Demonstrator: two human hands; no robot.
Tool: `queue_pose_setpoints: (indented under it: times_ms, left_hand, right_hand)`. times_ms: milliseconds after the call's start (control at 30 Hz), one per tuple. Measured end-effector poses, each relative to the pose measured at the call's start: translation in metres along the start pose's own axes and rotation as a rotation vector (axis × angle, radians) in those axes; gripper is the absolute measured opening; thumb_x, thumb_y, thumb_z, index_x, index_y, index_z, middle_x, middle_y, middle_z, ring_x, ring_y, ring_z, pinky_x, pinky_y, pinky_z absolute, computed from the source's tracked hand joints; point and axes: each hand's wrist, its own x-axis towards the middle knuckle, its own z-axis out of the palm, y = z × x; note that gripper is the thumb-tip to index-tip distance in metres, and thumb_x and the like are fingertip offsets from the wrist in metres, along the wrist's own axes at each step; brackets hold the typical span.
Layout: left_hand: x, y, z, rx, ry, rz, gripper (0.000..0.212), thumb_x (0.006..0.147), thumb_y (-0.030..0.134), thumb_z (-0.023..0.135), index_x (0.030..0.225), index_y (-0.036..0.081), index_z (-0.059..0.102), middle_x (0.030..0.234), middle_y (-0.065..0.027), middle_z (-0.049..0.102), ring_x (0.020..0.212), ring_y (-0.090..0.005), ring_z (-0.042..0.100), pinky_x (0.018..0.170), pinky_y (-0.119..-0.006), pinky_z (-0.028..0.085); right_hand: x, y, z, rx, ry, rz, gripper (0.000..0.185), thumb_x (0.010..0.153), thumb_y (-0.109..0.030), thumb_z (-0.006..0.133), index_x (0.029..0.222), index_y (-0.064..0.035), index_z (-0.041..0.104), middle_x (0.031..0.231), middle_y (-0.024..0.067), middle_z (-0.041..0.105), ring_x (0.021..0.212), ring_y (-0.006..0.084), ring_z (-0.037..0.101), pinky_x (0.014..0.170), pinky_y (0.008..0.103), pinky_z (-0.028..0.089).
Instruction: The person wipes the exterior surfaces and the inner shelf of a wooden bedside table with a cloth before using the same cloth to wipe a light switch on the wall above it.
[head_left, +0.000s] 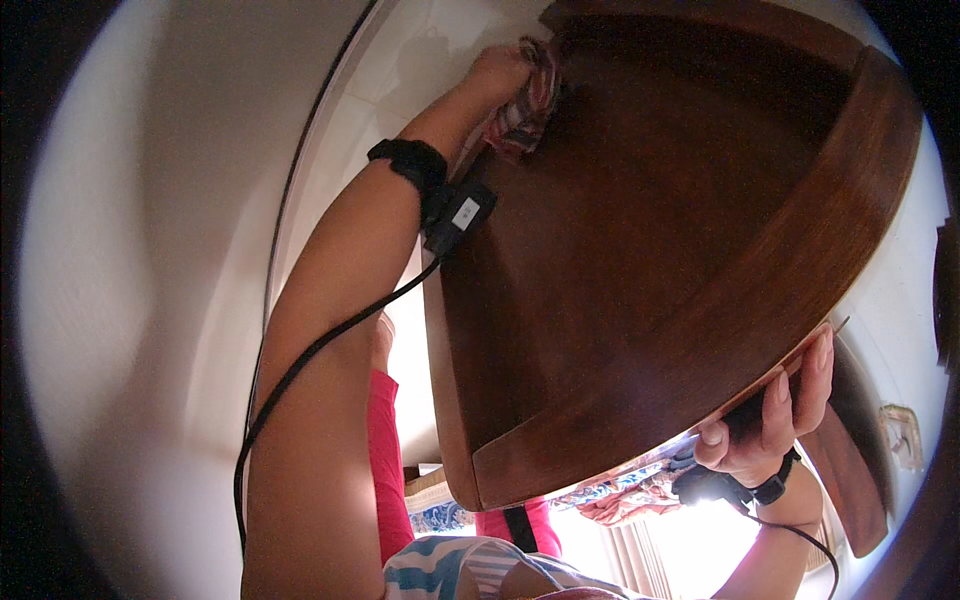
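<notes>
A large dark-brown wooden piece (637, 247) with a raised, curved rim fills the middle and right of the head view, tilted. My left hand (514, 79) grips a crumpled patterned cloth (529, 112) against its upper left side; the fingers are partly hidden by the cloth. On that wrist are a black strap and a small black device (461, 214) with a cable. At the lower right, my right hand (772, 420) holds the outer edge of the rim, its fingertips lying along the wood. A black strap and a device with a bright light are at that wrist.
A pale wall (150, 300) rises at the left, with a dark cable along its edge. Pale tiles (375, 97) show at the upper left. Below the rim lie patterned fabrics (630, 502). Another brown wooden part (847, 480) stands at the lower right. A cable crosses my left forearm.
</notes>
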Motion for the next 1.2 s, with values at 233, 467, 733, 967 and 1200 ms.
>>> queue_pose_setpoints:
  times_ms: [233, 467, 733, 967, 1200]
  left_hand:
    - [-0.025, 0.118, -0.047, -0.536, 0.153, 0.386, 0.032, 0.094, 0.028, 0.049, 0.107, 0.001, 0.058, 0.101, -0.0121, 0.061, 0.091, -0.024, 0.058, 0.085, -0.036, 0.045]
    - [-0.034, 0.186, -0.003, -0.476, 0.306, 1.086, 0.029, 0.094, 0.024, 0.051, 0.108, -0.001, 0.057, 0.107, -0.0127, 0.058, 0.097, -0.0246, 0.055, 0.089, -0.035, 0.042]
    - [-0.014, 0.118, 0.041, -0.74, 0.158, 0.698, 0.029, 0.094, 0.026, 0.05, 0.109, 0.001, 0.057, 0.105, -0.0104, 0.059, 0.095, -0.0228, 0.056, 0.086, -0.035, 0.043]
    - [0.025, 0.042, 0.063, -0.721, 0.113, 0.3, 0.035, 0.093, 0.036, 0.045, 0.111, 0.008, 0.057, 0.098, -0.0042, 0.062, 0.091, -0.0163, 0.059, 0.082, -0.033, 0.047]
    - [0.025, 0.048, 0.068, -0.722, 0.126, 0.034, 0.043, 0.093, 0.04, 0.04, 0.12, 0.009, 0.055, 0.113, -0.0117, 0.057, 0.103, -0.0216, 0.056, 0.091, -0.035, 0.044]
  right_hand:
    - [-0.006, -0.003, 0.001, 0.0, 0.013, 0.017, 0.054, 0.09, -0.045, 0.045, 0.126, -0.0052, 0.047, 0.128, 0.0309, 0.042, 0.117, 0.0486, 0.045, 0.098, 0.0577, 0.039]
    - [-0.002, -0.001, 0.0, 0.008, -0.044, -0.05, 0.057, 0.092, -0.041, 0.042, 0.133, -0.0015, 0.037, 0.136, 0.0304, 0.032, 0.124, 0.0471, 0.039, 0.101, 0.0576, 0.034]
    - [-0.022, 0.003, 0.012, -0.001, 0.136, -0.076, 0.052, 0.091, -0.04, 0.034, 0.125, -0.001, 0.04, 0.129, 0.0295, 0.036, 0.118, 0.0486, 0.043, 0.097, 0.0618, 0.038]
    - [-0.034, 0.001, 0.012, -0.008, 0.187, -0.111, 0.052, 0.092, -0.041, 0.033, 0.126, -0.001, 0.039, 0.128, 0.0299, 0.037, 0.117, 0.0484, 0.044, 0.095, 0.061, 0.039]
    - [-0.041, 0.005, 0.019, 0.0, 0.211, -0.127, 0.053, 0.093, -0.041, 0.032, 0.126, -0.001, 0.039, 0.127, 0.0303, 0.038, 0.116, 0.0483, 0.044, 0.094, 0.0602, 0.041]
